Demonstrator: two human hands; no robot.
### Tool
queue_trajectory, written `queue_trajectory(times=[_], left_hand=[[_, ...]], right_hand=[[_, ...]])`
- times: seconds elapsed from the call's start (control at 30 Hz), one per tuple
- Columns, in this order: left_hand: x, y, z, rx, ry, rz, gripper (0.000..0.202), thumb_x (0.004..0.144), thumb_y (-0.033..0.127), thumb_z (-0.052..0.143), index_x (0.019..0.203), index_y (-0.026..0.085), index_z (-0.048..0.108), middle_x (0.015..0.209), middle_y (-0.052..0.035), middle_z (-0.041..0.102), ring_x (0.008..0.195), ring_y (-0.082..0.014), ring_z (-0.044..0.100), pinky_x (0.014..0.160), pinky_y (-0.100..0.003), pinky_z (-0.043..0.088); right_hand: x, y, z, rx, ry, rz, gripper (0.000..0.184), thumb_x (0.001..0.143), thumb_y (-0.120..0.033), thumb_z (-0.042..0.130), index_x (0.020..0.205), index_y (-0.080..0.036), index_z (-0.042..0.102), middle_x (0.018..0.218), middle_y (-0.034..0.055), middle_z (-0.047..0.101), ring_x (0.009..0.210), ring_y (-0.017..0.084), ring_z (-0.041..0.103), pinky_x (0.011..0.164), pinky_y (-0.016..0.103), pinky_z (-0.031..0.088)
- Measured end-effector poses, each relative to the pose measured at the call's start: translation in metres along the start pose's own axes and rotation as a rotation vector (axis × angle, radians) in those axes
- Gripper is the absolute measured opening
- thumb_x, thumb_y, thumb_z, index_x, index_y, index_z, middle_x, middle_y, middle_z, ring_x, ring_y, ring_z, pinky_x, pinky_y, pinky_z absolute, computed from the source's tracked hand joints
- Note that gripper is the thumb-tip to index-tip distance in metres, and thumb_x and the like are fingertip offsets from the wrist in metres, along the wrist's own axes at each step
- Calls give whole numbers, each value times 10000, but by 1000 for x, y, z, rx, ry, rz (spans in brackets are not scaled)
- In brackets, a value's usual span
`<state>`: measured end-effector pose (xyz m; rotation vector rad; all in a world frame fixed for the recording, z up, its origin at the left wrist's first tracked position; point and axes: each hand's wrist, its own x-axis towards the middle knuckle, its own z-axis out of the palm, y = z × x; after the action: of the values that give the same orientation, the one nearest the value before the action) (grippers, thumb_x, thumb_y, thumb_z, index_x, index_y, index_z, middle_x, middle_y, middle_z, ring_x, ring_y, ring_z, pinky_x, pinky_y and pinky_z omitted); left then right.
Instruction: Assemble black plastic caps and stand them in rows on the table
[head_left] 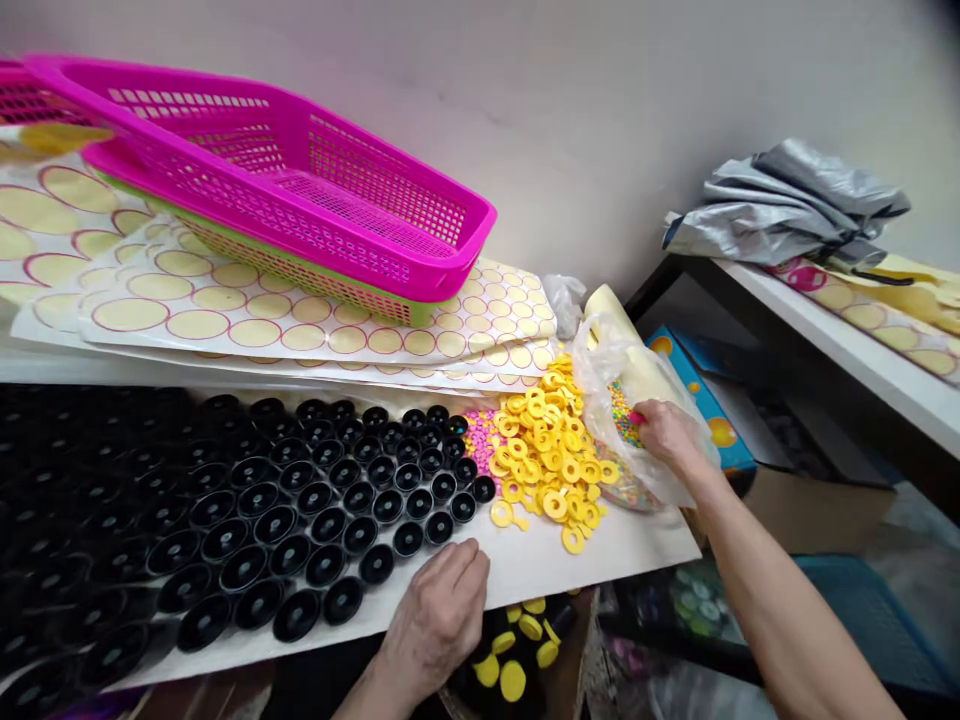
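Observation:
My right hand [670, 437] reaches into the mouth of a clear plastic bag [600, 350] of tiny multicoloured beads [624, 412]. Its fingers are closed, with a small pink object [637, 417] at their tips; most of that object is hidden. Curled at the front edge of the white table [600, 560], my left hand [448, 602] is closed, and whatever it may hold cannot be seen. Rows of black round cups [328, 526] stand open side up at its left. A heap of yellow ring-shaped pieces with tabs [551, 440] lies between the hands, beside small pink beads [484, 440].
Sheets of round cream stickers [300, 335] lie along the back under a magenta basket [360, 235] stacked on a green one [420, 313]. Below the table edge is a box with yellow discs [513, 680]. A shelf [840, 310] with silver bags [787, 200] stands at right.

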<state>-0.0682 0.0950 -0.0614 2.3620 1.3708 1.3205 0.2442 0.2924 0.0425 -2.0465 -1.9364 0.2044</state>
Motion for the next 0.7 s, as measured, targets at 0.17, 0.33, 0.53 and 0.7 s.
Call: queue_trajectory(times=[0.17, 0.33, 0.53, 0.7], left_hand=[[-1, 1, 0, 21, -20, -7, 183, 862, 67, 429, 928, 157, 574, 843, -86, 618, 800, -175, 613, 732, -307, 550], [-2, -1, 2, 19, -12, -1, 187, 850, 56, 451, 944, 158, 576, 861, -88, 621, 816, -180, 613, 745, -310, 548], [-1, -2, 1, 34, -1, 10, 181, 850, 63, 449, 944, 157, 572, 862, -86, 621, 813, -177, 608, 754, -307, 545], [-2, -2, 1, 31, -26, 15, 187, 843, 45, 448, 953, 138, 567, 871, -94, 621, 821, -181, 608, 748, -310, 544]], right_hand=[[12, 1, 19, 77, -95, -50, 87, 597, -165, 572, 620, -192, 651, 703, 57, 657, 800, 211, 587, 674, 273, 381], [9, 7, 26, 354, -16, -72, 274, 647, -376, 602, 789, -151, 668, 691, 34, 659, 656, 181, 591, 593, 286, 452], [-8, 8, 18, 479, 18, -65, 350, 657, -411, 640, 890, -151, 655, 857, 75, 695, 786, 214, 642, 670, 319, 497], [1, 5, 16, 375, 0, -25, 117, 678, -289, 661, 693, -173, 657, 769, 63, 664, 849, 229, 615, 715, 332, 455]])
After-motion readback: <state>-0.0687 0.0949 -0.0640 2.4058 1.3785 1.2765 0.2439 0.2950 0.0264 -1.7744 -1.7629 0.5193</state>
